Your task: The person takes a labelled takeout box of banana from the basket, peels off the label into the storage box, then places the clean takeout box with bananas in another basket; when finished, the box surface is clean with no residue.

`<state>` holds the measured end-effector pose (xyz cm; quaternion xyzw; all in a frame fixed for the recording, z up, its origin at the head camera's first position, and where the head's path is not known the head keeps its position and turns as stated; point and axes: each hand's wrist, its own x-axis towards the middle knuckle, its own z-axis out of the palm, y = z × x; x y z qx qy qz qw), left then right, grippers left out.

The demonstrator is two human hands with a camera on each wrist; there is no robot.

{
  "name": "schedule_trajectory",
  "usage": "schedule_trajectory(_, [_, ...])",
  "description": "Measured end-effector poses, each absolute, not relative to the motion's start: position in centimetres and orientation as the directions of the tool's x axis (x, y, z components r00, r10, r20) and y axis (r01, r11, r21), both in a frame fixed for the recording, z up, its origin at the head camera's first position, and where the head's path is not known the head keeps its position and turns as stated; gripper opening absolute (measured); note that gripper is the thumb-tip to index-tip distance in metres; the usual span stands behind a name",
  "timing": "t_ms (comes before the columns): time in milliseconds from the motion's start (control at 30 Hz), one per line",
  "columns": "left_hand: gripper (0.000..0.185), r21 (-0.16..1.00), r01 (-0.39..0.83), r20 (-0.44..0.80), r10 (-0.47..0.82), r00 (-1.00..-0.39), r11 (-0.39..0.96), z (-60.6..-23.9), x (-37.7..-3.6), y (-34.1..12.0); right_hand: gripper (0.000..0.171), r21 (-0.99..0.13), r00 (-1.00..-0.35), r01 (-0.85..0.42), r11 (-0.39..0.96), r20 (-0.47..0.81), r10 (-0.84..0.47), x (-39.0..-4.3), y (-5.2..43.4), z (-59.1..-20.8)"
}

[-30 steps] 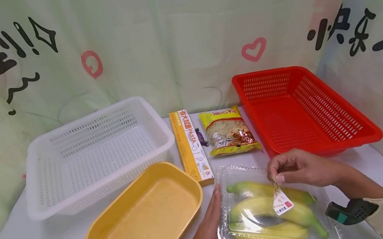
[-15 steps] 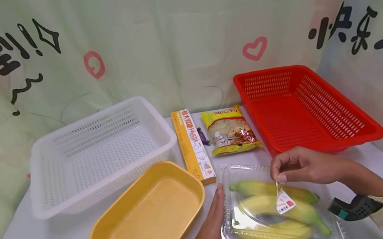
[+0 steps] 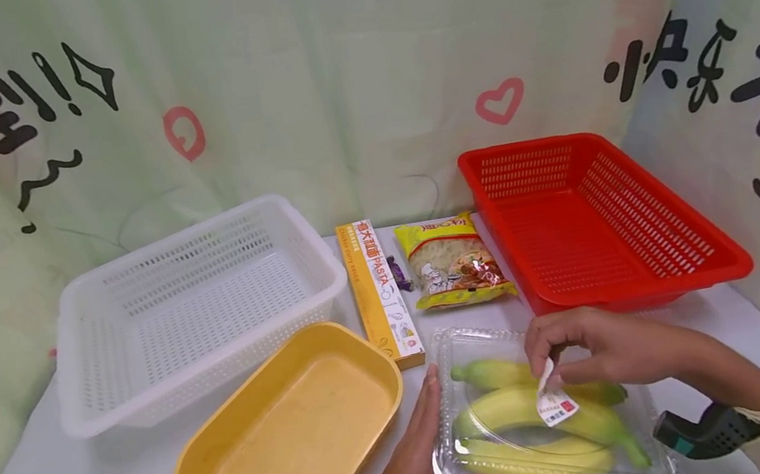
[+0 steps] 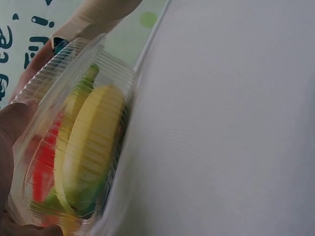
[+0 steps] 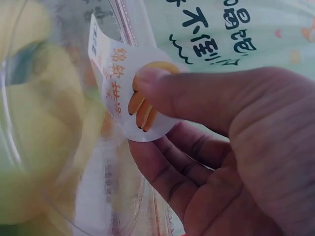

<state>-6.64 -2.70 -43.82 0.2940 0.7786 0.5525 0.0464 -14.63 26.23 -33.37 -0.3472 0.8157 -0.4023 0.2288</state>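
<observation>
A clear plastic clamshell box (image 3: 462, 345) with several yellow-green bananas (image 3: 530, 459) inside lies at the front of the table. My left hand (image 3: 414, 466) grips its near left corner, thumb along the front and fingers along the left side; the left wrist view shows these fingers against the ribbed plastic (image 4: 74, 54). Above the lid, my right hand (image 3: 606, 350) pinches a white sticker label (image 3: 556, 406) between thumb and forefinger. Printed bananas and orange writing show on this label (image 5: 123, 93). Its free end hangs at the lid; whether it touches cannot be told.
A yellow tray (image 3: 188, 470) stands left of the box, with a white perforated basket (image 3: 327, 279) behind it. Behind the box lie a pasta box (image 3: 378, 296), a small purple packet (image 3: 399, 274) and a noodle bag (image 3: 455, 262). The red basket (image 3: 739, 265) is at the back right.
My right hand has come down slightly toward the lid, and the label, earlier hanging straight, now looks bent. The left hand has kept its place on the box.
</observation>
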Motion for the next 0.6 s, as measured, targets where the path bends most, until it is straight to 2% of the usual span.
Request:
schedule_trajectory(167, [0.114, 0.884, 0.417, 0.264, 0.509, -0.819, 0.212, -43.9, -6.6, -2.8, 0.008, -0.823, -0.649, -0.384, 0.42, -0.083, -0.756, -14.7, 26.4, -33.4])
schedule_trajectory(400, [0.114, 0.896, 0.389, 0.236, 0.514, -0.825, 0.214, -43.7, -6.7, -3.0, 0.017, -0.843, -0.612, -0.402, 0.356, -0.042, -0.79, -15.5, 26.8, -33.9])
schedule_trajectory(600, [0.114, 0.897, 0.374, 0.212, 0.515, -0.831, 0.234, -43.5, -6.7, -2.8, 0.018, -0.877, -0.581, -0.406, 0.257, 0.03, -0.813, -16.1, 27.4, -34.4])
